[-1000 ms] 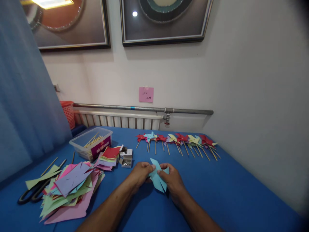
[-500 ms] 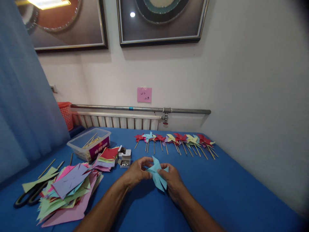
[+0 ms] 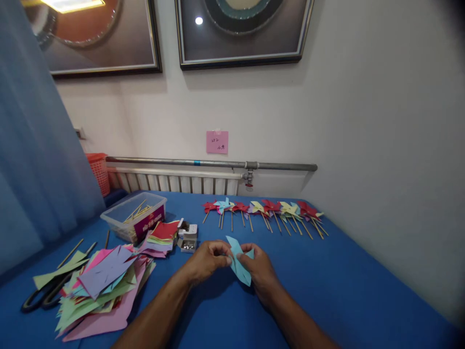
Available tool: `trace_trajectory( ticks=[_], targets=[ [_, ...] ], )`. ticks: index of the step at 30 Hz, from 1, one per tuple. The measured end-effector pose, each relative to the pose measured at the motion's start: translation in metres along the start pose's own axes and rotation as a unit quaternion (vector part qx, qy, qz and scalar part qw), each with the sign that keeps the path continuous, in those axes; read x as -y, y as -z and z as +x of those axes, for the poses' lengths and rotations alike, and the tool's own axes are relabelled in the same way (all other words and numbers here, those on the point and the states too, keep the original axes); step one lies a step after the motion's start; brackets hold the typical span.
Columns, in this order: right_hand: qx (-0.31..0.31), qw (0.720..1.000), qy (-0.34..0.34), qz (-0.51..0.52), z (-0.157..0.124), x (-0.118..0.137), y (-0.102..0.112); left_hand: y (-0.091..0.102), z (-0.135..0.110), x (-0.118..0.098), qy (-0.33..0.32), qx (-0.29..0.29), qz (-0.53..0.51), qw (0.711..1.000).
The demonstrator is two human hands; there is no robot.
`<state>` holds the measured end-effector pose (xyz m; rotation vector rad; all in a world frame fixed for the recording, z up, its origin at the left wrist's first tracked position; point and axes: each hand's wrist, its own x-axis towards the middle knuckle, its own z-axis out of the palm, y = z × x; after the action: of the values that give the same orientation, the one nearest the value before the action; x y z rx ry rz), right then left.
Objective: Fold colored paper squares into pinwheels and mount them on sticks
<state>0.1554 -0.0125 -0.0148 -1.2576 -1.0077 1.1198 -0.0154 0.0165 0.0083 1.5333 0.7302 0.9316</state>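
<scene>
My left hand and my right hand meet over the blue table, both pinching a light blue paper pinwheel piece between them. The paper's pointed flaps stick up and down between my fingers. A small open box of metal pins lies just left of my left hand. Behind my hands a row of several finished paper pinwheels on sticks lies across the table.
A heap of cut coloured paper covers the left, with black scissors at its edge. A stack of paper squares, a clear tub of wooden sticks and loose sticks lie further back. A radiator and a blue curtain bound the table.
My hands have kept working the blue paper; its flaps have been folded closer together and the piece looks narrower. The view has shifted slightly.
</scene>
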Motion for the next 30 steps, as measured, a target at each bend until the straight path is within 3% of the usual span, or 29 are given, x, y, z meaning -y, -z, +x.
trace_trajectory(
  ticks=[5, 8, 14, 18, 30],
  targets=[
    [-0.025, 0.987, 0.086, -0.135, 0.0, 0.009, 0.001, -0.006, 0.003, 0.003, 0.03, -0.048, 0.02, 0.998],
    [-0.027, 0.981, 0.108, -0.16, 0.0, 0.009, 0.002, -0.011, 0.004, 0.007, 0.033, -0.076, 0.052, 0.995],
    [0.001, 0.989, 0.085, -0.123, 0.001, 0.006, 0.0, -0.018, 0.005, 0.012, 0.015, -0.12, 0.092, 0.988],
    [0.008, 0.992, 0.075, -0.104, 0.0, 0.009, -0.001, -0.02, 0.006, 0.012, 0.029, -0.143, 0.065, 0.987],
    [0.035, 0.996, 0.053, -0.059, 0.001, 0.008, -0.002, -0.015, 0.007, 0.01, 0.091, -0.128, -0.015, 0.987]
  ],
)
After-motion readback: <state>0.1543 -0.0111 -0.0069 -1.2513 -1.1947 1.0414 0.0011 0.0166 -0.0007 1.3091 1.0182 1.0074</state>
